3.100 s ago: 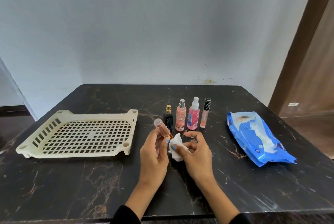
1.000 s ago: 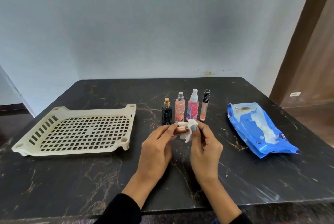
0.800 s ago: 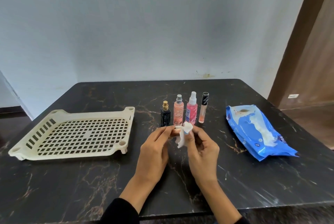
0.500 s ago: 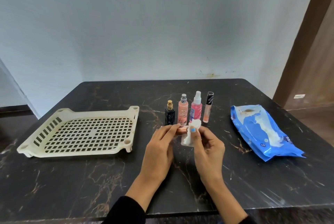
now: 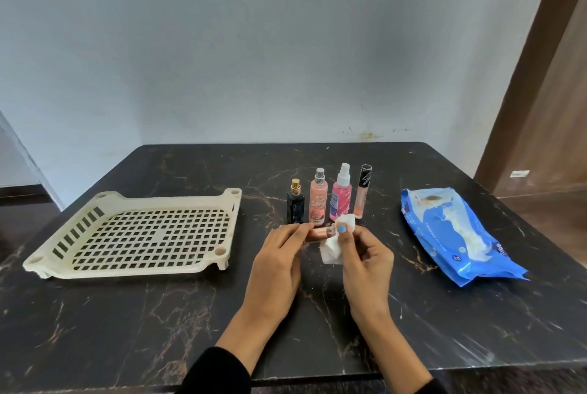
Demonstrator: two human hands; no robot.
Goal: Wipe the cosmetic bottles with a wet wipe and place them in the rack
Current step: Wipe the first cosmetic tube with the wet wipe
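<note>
bottle (image 5: 318, 233) turned level since, spanning both hands' grip.

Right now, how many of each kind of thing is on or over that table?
Standing bottles: 4, black, peach, pink, slim tube
Bottle held in left hand: 1, copper
Wipe in right hand: 1
Rack: 1
Wipe pack: 1
Total: 8

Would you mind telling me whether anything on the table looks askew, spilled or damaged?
Nothing stands out. Four bottles stand upright in a row, the rack sits flat, and the wipe pack lies flat with a wipe poking from its opening.
</note>
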